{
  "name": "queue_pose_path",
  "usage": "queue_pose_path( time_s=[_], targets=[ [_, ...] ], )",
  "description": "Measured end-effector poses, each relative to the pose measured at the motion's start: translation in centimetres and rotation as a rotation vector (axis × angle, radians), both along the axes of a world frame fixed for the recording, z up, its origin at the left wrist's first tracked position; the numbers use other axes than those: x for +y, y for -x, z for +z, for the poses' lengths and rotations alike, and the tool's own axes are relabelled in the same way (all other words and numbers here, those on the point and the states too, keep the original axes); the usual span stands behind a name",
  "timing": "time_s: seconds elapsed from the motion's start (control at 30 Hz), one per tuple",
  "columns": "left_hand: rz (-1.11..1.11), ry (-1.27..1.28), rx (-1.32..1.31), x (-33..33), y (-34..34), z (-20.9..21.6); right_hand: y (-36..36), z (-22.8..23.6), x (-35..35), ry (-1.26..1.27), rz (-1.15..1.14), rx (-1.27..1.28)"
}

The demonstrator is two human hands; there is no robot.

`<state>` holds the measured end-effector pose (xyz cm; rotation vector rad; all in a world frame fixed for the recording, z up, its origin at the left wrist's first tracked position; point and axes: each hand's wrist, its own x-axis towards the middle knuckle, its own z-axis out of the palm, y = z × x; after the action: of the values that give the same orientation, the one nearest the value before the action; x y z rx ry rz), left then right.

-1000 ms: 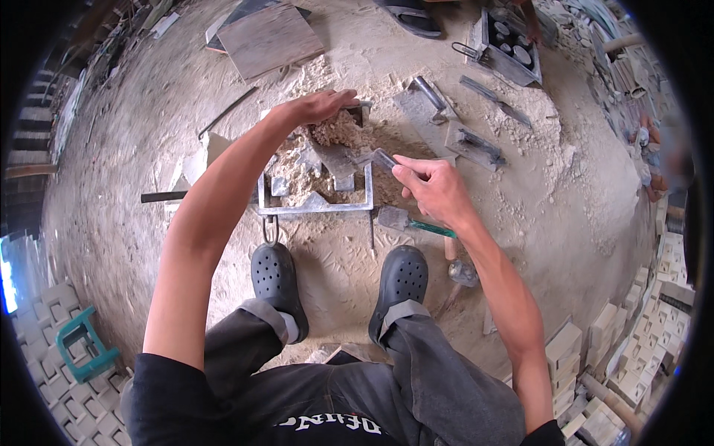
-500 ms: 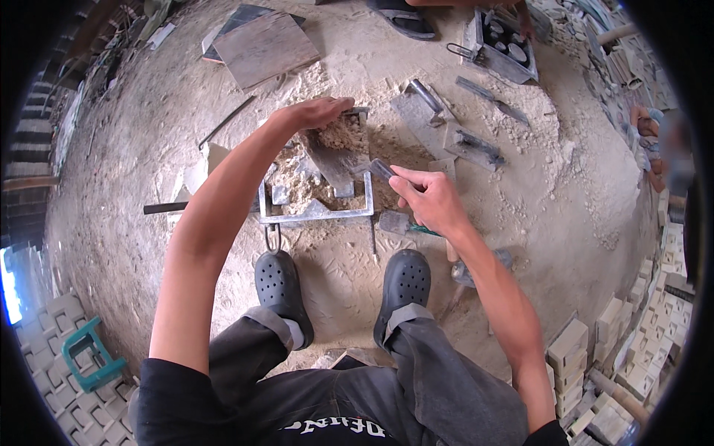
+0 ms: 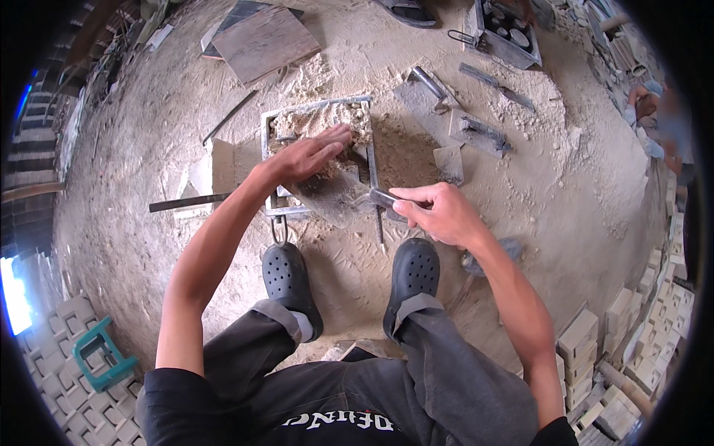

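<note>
the right hand (image 3: 439, 212) is clamped on the short handle of a flat-bladed trowel (image 3: 336, 201), thumb and forefinger stretched along the grip. the trowel's broad grey blade reaches leftward over the near part of a rectangular metal frame (image 3: 374, 167), which lies on the ground in front of the person's feet. the left hand (image 3: 311, 156) is unclenched, palm down, its fingers straight and close together, above loose crumbly sand (image 3: 323, 117) and the far edge of the blade; whether it presses on the blade or only on the sand, i cannot tell. the sand fills the far part of the frame, and a metal loop (image 3: 280, 230) sticks out from its near side. to the right lie a trowel with a cylindrical handle (image 3: 428, 85), a small hand float (image 3: 480, 135) and a narrow long-bladed tool (image 3: 497, 86). a dark bar (image 3: 186, 203) lies to the left, and a wooden board (image 3: 268, 46) rests beyond the frame. at the far right a second metal box (image 3: 513, 52) holds round pieces, with another person's hand at its edge. the feet wear dark perforated clogs (image 3: 414, 275).
</note>
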<state>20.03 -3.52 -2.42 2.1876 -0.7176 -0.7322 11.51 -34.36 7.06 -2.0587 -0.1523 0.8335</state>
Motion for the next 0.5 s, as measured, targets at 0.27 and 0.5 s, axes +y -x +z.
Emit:
queue_pose_path(
  time_s=[0.27,0.5],
  targets=[
    [0.342,-0.204,-0.597,1.0,-1.3,-1.5,2.7,-0.5,-3.4,-0.068,-0.042,-0.104],
    [0.322,-0.150,-0.591,0.3,-0.1,-3.9,5.4,-0.6,-7.2,-0.047,-0.175,-0.089]
  ],
)
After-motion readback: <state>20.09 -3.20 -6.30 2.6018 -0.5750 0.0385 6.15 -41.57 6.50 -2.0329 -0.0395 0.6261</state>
